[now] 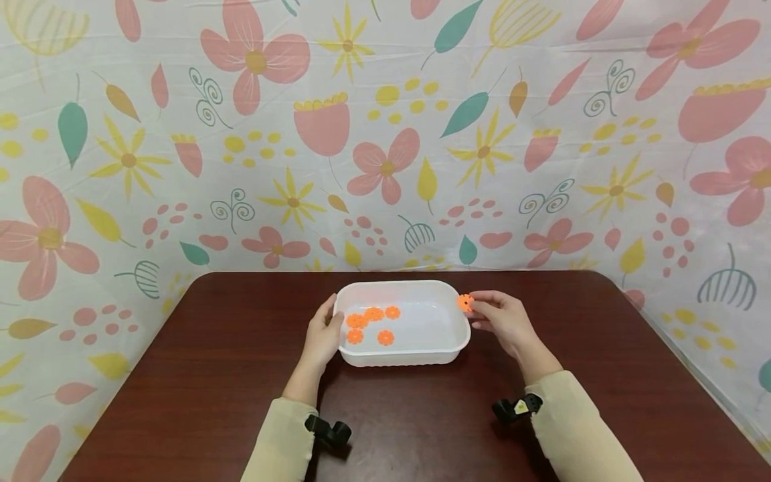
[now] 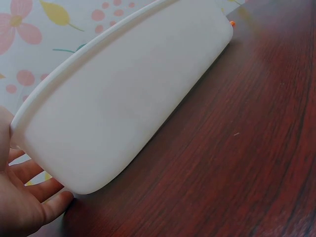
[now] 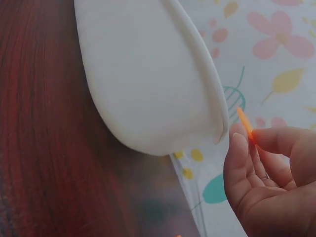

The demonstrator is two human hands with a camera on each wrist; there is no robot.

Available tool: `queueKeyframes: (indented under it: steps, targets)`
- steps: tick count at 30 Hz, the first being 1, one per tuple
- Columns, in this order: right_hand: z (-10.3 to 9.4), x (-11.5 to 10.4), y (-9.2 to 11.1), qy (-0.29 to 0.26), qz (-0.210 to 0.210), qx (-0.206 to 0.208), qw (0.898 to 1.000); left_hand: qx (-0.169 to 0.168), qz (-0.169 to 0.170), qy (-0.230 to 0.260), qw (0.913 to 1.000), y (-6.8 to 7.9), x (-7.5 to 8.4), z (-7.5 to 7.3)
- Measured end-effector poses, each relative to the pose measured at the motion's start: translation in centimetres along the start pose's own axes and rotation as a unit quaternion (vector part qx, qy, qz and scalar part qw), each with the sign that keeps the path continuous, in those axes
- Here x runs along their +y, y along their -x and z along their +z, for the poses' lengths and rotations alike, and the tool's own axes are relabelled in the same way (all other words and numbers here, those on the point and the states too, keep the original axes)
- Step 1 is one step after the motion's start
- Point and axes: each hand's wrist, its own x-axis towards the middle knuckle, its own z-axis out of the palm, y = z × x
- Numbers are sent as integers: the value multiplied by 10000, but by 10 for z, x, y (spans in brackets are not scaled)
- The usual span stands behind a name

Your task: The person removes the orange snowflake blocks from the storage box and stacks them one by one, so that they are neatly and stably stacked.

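A white plastic tub (image 1: 403, 358) with rounded corners stands on the table. Several orange flower-shaped discs (image 1: 385, 337) lie inside it, toward its left half, some overlapping. My left hand (image 1: 324, 338) holds the tub's left end, thumb over the rim; in the left wrist view, the fingers (image 2: 47, 190) are against the outer wall. At the opposite end, my right hand (image 1: 502, 321) pinches one orange notched disc (image 1: 465, 302) between thumb and finger, beside the right rim. The right wrist view shows this held disc (image 3: 245, 122) edge-on, apart from the tub.
The dark reddish-brown wooden table (image 1: 211, 375) has rounded far corners. Behind it hangs a white cloth (image 1: 385, 87) printed with flowers and leaves. Black wrist devices (image 1: 328, 430) sit on both sleeves. A bit of orange (image 3: 177, 235) shows at the right wrist view's bottom edge.
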Motion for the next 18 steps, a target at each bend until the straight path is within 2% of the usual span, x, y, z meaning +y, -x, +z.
queueKeyframes:
  steps: [6, 18]
  targets:
    - [-7, 8, 4, -182, 86, 92, 9998, -15, -18, -54, 10000, 0, 0, 0]
    - [-19, 23, 4, -850, 4, 245, 9961, -25, 23, -102, 9999, -1, -1, -1]
